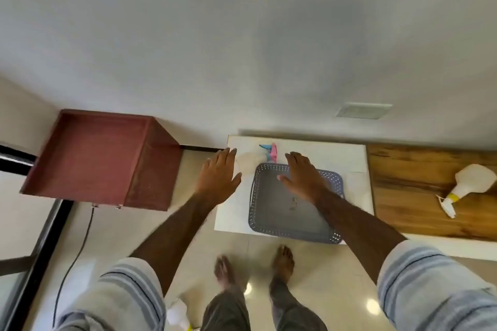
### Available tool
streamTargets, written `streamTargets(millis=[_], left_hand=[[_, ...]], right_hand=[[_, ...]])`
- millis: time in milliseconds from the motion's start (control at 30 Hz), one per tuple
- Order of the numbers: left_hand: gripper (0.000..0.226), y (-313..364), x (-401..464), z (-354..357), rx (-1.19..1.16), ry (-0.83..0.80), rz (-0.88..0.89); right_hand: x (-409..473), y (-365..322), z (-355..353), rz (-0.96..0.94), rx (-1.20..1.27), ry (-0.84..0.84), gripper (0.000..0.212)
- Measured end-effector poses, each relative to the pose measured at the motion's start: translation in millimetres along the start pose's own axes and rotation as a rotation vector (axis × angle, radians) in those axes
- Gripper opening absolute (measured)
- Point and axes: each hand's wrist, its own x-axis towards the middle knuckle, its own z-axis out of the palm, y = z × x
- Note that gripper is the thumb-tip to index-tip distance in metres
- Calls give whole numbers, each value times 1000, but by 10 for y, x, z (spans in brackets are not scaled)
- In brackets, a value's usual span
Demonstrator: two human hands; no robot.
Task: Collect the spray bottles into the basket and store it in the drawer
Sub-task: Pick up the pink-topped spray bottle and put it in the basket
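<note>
A grey perforated basket (279,212) sits on a low white table (357,180) with nothing inside it. My right hand (302,176) hovers flat over its far rim, fingers spread, holding nothing. My left hand (219,174) is spread in the same way just left of the table, also with nothing in it. Behind the basket lies a white spray bottle (248,160) with a pink and blue trigger. Another white spray bottle (469,183) with a yellow collar lies on the wooden surface (408,169) to the right. A third white bottle (177,313) shows on the floor by my legs.
A dark red wooden cabinet (107,158) stands to the left, seen from above, with a black cable hanging down its front. My bare feet stand on the glossy tiled floor (322,263) in front of the table. A plain white wall rises behind everything.
</note>
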Motion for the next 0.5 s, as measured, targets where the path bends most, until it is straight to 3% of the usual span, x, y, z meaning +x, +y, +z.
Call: streamTargets(millis=[133,267,400,500], left_hand=[[76,-253,694,471,-88,-122,-44],[96,-509,1460,1084,-71,-238,-26],[117,-665,1920,1552,-73,-299,-53],[122,-722,2055,1799,-85,-367,-26]], right_hand=[[577,42,431,65,111,-61,65],[1176,152,952,172,216,-96,56],[1541,264,1284,409,458,-12,40],[1720,285,1397,486,530,46,36]])
